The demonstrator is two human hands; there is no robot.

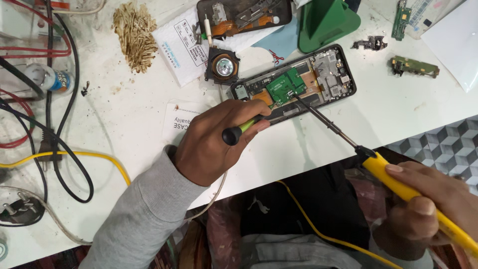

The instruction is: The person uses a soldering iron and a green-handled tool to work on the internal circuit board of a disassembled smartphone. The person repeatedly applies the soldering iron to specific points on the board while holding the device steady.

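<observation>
Left hand (211,144) lay knuckles-up, fingers clamped on a black-and-green-handled tool (244,128) beside the opened black phone (294,82) near the white worktop's (124,114) front edge. Right hand (430,209), fisted around a yellow-handled soldering iron (398,184), angled its tip onto the phone's green board.

The soldering iron (423,199) has a yellow handle; the circuit board (285,85) is green (so is the stand (326,22)); the sleeve (139,219) is grey; the floor tiles (448,144) show grey cubes.

An electronics repair workshop: a stained white tabletop (139,114) strewn with an opened phone (295,82), loose circuit boards (414,66), tangled cables (55,144) and a yellow soldering iron (398,182).
</observation>
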